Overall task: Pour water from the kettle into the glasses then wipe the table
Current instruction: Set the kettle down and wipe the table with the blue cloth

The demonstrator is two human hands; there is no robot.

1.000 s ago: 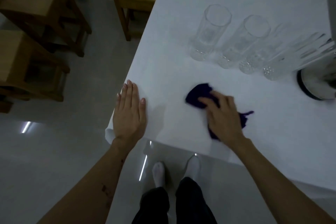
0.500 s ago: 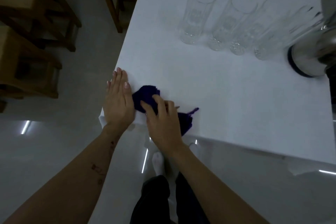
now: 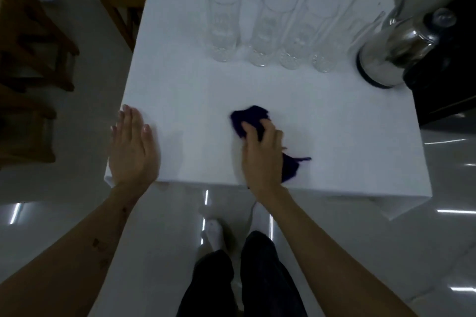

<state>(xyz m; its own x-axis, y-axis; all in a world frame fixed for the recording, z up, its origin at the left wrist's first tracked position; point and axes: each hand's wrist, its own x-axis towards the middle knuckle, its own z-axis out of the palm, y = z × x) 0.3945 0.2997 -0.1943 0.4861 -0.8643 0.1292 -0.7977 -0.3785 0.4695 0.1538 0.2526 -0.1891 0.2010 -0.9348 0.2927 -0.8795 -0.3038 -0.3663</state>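
Note:
A dark blue cloth lies on the white table near its front edge, pressed down under my right hand, whose fingers curl over it. Part of the cloth sticks out to the right of my wrist. My left hand rests flat, fingers together, on the table's front left corner. Several tall clear glasses stand in a row at the back of the table. A shiny steel kettle with a dark base stands to their right.
Wooden stools stand on the tiled floor to the left of the table. A dark object sits at the right edge beside the kettle. My legs and white socks show below the table's front edge.
My right hand has slid the cloth to the right, away from my left hand, back toward the middle of the front edge. My left hand has stayed on the corner.

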